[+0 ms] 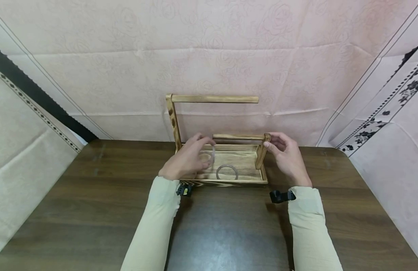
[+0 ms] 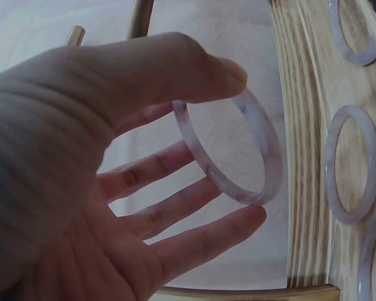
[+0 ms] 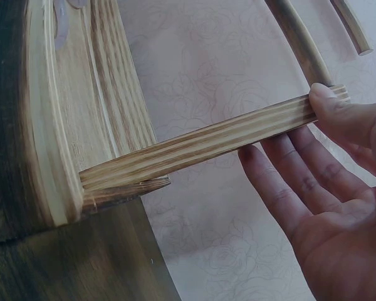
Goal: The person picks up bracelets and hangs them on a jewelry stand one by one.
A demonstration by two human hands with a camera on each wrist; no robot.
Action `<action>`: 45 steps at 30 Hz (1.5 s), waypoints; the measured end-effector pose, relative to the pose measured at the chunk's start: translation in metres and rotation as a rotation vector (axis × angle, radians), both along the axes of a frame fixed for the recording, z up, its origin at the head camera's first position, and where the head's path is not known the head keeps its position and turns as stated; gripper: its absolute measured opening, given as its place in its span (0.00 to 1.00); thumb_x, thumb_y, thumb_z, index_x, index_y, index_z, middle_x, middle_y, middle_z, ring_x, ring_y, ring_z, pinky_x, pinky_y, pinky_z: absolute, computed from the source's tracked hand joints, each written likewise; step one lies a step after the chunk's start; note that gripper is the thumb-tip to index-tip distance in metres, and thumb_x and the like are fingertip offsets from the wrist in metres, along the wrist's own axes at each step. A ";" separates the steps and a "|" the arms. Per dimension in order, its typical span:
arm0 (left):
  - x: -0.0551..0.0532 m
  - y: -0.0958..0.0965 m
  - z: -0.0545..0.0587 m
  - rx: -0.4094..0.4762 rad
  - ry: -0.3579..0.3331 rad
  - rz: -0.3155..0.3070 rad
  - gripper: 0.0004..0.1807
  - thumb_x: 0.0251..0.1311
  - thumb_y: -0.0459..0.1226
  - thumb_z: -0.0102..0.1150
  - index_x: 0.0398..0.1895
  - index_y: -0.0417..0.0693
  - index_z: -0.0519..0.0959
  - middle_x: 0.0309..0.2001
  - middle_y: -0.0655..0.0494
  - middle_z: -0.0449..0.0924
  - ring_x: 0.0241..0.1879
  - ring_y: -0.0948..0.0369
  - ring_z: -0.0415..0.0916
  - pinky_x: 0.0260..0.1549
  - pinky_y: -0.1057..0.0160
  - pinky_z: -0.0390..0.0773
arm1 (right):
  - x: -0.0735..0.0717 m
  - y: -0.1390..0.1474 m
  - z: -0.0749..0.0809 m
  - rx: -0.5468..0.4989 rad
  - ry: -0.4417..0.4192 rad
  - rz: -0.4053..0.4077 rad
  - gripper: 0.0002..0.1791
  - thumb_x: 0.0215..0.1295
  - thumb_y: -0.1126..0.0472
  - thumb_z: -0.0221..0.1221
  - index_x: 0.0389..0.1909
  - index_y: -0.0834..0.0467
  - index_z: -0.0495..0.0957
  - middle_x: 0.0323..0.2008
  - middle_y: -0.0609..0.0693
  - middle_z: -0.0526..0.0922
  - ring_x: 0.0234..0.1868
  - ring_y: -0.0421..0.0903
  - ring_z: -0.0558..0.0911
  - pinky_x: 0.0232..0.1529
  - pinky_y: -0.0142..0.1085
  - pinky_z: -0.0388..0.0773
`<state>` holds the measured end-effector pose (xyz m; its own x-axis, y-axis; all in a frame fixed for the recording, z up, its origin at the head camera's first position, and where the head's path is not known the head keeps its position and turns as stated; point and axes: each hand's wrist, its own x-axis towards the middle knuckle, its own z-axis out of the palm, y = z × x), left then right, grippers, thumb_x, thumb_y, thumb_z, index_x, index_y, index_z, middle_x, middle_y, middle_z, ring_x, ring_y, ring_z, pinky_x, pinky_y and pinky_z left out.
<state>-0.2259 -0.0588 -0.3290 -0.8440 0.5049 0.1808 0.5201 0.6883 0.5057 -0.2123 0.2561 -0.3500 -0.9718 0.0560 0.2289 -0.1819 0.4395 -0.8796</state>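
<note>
My left hand [image 1: 190, 156] is over the left part of a wooden bangle rack and pinches a pale, marbled lilac bangle [image 2: 267, 144] between thumb and fingers. Beyond the bangle, the other fingers spread out. Three similar bangles lie in the rack's tray, one of them a bangle [image 2: 331, 164] beside the tray's striped edge; part of the tray is behind my left hand in the head view. On the right side, my right hand [image 1: 287, 156] grips the top of the rack's short wooden post [image 3: 207, 138], thumb on one face and fingertips on the other.
The rack's tray [image 1: 246, 160] stands near the far edge of the brown wooden table [image 1: 229, 226]. A tall left post [image 1: 173, 120] carries a high rod [image 1: 215, 99], and a lower rod [image 1: 236, 137] juts left from the short post. Pale flowered cloth [image 1: 209, 67] hangs behind.
</note>
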 end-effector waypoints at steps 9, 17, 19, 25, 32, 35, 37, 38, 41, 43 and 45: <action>-0.001 -0.005 0.002 0.025 -0.037 0.012 0.30 0.56 0.32 0.71 0.63 0.55 0.76 0.63 0.52 0.70 0.58 0.55 0.69 0.57 0.54 0.77 | 0.001 -0.001 0.000 -0.001 0.014 -0.001 0.20 0.74 0.57 0.60 0.62 0.61 0.75 0.54 0.59 0.81 0.58 0.48 0.81 0.49 0.18 0.77; -0.001 -0.007 0.003 0.039 -0.030 0.026 0.31 0.56 0.32 0.72 0.64 0.54 0.75 0.63 0.53 0.70 0.61 0.54 0.70 0.60 0.52 0.77 | -0.001 -0.001 -0.001 -0.002 0.028 0.007 0.20 0.74 0.59 0.60 0.61 0.63 0.75 0.54 0.61 0.82 0.51 0.36 0.80 0.49 0.18 0.78; -0.001 -0.007 0.003 0.046 -0.029 0.027 0.32 0.55 0.32 0.72 0.64 0.53 0.74 0.63 0.52 0.70 0.61 0.55 0.70 0.60 0.52 0.77 | -0.001 -0.001 -0.002 0.004 0.030 0.006 0.20 0.74 0.59 0.60 0.61 0.63 0.75 0.54 0.61 0.82 0.50 0.35 0.80 0.49 0.18 0.77; -0.002 -0.008 0.004 0.067 -0.012 0.022 0.30 0.56 0.31 0.71 0.63 0.52 0.75 0.61 0.49 0.71 0.55 0.55 0.71 0.53 0.55 0.79 | -0.001 -0.001 -0.002 0.008 0.036 0.002 0.20 0.74 0.59 0.60 0.61 0.64 0.75 0.53 0.61 0.82 0.50 0.34 0.80 0.49 0.18 0.77; -0.002 -0.007 0.005 0.080 0.043 0.021 0.29 0.56 0.30 0.70 0.62 0.52 0.75 0.61 0.49 0.70 0.59 0.49 0.71 0.56 0.53 0.79 | 0.000 -0.001 -0.001 -0.004 0.033 0.005 0.20 0.74 0.59 0.60 0.61 0.63 0.76 0.53 0.61 0.82 0.50 0.33 0.80 0.49 0.18 0.78; -0.002 -0.007 0.006 0.094 0.059 0.028 0.29 0.55 0.30 0.71 0.61 0.53 0.75 0.62 0.48 0.70 0.62 0.49 0.70 0.58 0.52 0.78 | 0.000 -0.001 -0.001 -0.008 0.024 0.005 0.20 0.74 0.58 0.60 0.62 0.63 0.75 0.54 0.60 0.82 0.50 0.32 0.80 0.49 0.19 0.77; -0.002 -0.007 0.006 0.101 0.076 0.030 0.29 0.55 0.30 0.71 0.61 0.53 0.75 0.61 0.49 0.70 0.62 0.49 0.70 0.59 0.51 0.78 | 0.000 -0.001 0.000 -0.011 0.022 0.006 0.20 0.74 0.58 0.60 0.62 0.63 0.75 0.54 0.60 0.82 0.50 0.32 0.80 0.49 0.19 0.78; -0.002 -0.007 0.006 0.101 0.083 0.033 0.29 0.55 0.30 0.71 0.61 0.54 0.74 0.61 0.49 0.70 0.62 0.50 0.69 0.60 0.51 0.78 | 0.000 -0.001 0.000 -0.012 0.021 0.006 0.20 0.74 0.58 0.60 0.62 0.63 0.75 0.54 0.60 0.82 0.50 0.32 0.80 0.49 0.19 0.78; -0.002 -0.007 0.006 0.101 0.104 0.036 0.30 0.54 0.30 0.71 0.61 0.53 0.74 0.61 0.50 0.69 0.63 0.49 0.69 0.60 0.51 0.78 | 0.000 -0.001 0.000 -0.013 0.022 0.009 0.20 0.74 0.58 0.60 0.61 0.63 0.75 0.54 0.61 0.82 0.49 0.31 0.80 0.49 0.18 0.78; -0.002 -0.007 0.006 0.097 0.113 0.039 0.31 0.54 0.29 0.72 0.61 0.53 0.74 0.61 0.50 0.69 0.62 0.50 0.69 0.60 0.51 0.79 | 0.000 -0.001 -0.001 -0.009 0.025 0.008 0.20 0.74 0.59 0.60 0.61 0.63 0.75 0.53 0.61 0.82 0.49 0.31 0.80 0.49 0.18 0.78; -0.002 -0.007 0.007 0.092 0.123 0.040 0.31 0.54 0.29 0.72 0.62 0.53 0.73 0.62 0.49 0.69 0.61 0.51 0.69 0.59 0.52 0.79 | 0.000 -0.001 -0.001 -0.006 0.026 0.007 0.20 0.74 0.58 0.60 0.61 0.64 0.75 0.53 0.61 0.82 0.49 0.31 0.80 0.49 0.18 0.78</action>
<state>-0.2283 -0.0657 -0.3222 -0.8319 0.4478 0.3278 0.5549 0.6633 0.5022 -0.2127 0.2553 -0.3507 -0.9660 0.0507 0.2535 -0.2075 0.4326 -0.8774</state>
